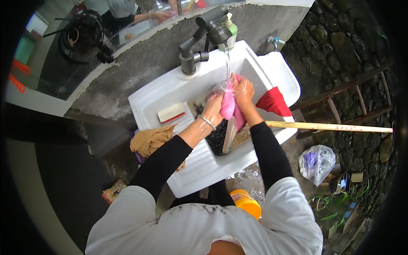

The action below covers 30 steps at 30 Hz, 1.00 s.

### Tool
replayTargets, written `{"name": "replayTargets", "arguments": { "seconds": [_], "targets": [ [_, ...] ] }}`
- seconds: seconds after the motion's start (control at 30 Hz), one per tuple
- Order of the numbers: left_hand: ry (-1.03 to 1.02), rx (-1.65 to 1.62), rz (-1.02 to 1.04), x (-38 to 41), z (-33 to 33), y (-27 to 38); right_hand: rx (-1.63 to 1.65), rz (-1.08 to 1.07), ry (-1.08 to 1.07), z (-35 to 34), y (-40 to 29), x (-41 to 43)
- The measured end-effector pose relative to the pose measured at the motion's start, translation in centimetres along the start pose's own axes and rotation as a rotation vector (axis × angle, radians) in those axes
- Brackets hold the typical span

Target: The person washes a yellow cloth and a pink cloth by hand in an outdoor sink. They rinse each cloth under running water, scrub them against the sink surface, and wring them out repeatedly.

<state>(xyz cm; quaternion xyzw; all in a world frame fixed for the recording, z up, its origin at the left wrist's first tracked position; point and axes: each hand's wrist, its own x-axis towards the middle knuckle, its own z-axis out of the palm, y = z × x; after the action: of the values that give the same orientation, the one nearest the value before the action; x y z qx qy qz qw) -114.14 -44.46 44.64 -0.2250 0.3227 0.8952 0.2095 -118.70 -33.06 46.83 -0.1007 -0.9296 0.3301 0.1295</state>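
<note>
Water runs from a dark faucet (188, 60) onto a wet pink cloth (228, 103) above the basin of a white laundry sink (149, 92). My left hand (214, 110) grips the cloth's left side; a bracelet circles that wrist. At its right side my right hand (243, 90) is closed on the same cloth, near the stream. Below the hands, dark wet fabric (216, 140) lies in the basin beside a pale upright piece (230, 135), whose kind I cannot tell. A white scrubbing brush (171, 112) with a red edge rests on the ribbed washboard at left.
Tan cloth (151, 140) hangs over the sink's left edge, red cloth (274, 102) over the right rim. A pole (331, 127) juts rightward across the rim. Behind stands a green pump bottle (233, 32). A yellow bucket (247, 204) and plastic bag (317, 164) are on the ground.
</note>
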Motion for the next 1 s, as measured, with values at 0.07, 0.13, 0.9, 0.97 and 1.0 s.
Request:
{"name": "replayTargets", "arguments": {
  "seconds": [0.07,0.13,0.9,0.97,1.0],
  "targets": [
    [-0.040,0.052,0.029,-1.1,-1.0,0.6,0.061,0.076,-0.034,0.1,1.8,1.2],
    [0.098,0.108,-0.208,-2.9,0.6,1.3,0.362,0.209,0.051,0.5,4.1,2.0],
    [0.054,-0.077,-0.059,1.5,-3.1,-2.4,0.325,0.073,0.058,2.0,-1.8,-6.1],
    [-0.027,0.017,-0.095,0.5,-1.3,-2.3,0.375,0.116,-0.046,2.7,3.1,-2.4],
    [-0.108,-0.054,-0.159,-1.2,0.8,-1.0,0.424,0.124,-0.160,2.7,6.2,-1.9]
  ]
}}
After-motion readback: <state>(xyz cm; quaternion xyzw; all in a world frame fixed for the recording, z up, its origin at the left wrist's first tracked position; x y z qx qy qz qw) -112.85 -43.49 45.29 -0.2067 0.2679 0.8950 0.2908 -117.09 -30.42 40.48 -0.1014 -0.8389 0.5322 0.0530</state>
